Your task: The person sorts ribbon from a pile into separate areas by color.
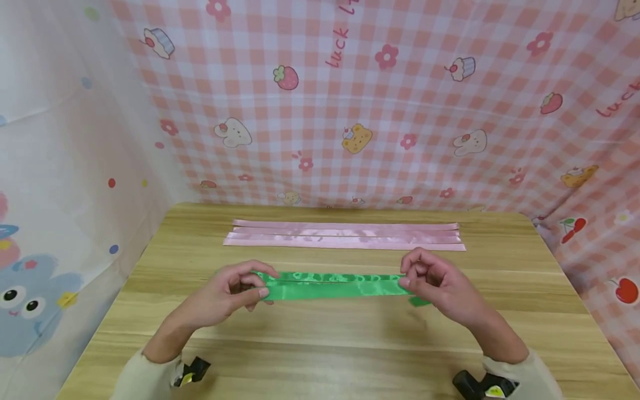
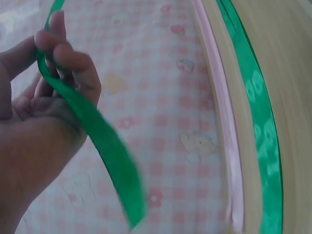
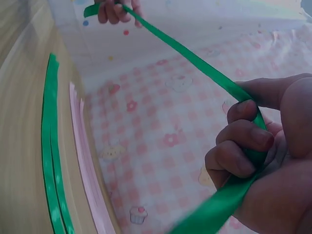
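A length of shiny green ribbon (image 1: 330, 290) is stretched between my two hands above the table. My left hand (image 1: 227, 294) pinches it between thumb and fingers, and a loose end (image 2: 119, 170) hangs down past the palm in the left wrist view. With thumb and curled fingers my right hand (image 1: 442, 286) grips the other side; its tail (image 3: 214, 212) trails below the hand in the right wrist view. On the table behind the held piece lie more green ribbon strips (image 3: 47, 146), laid side by side and partly covered by it in the head view.
Several pink ribbon strips (image 1: 345, 236) lie parallel across the back of the wooden table (image 1: 320, 344). A pink checked cloth (image 1: 320, 111) hangs behind the table, and a pale printed cloth (image 1: 60, 139) hangs on the left.
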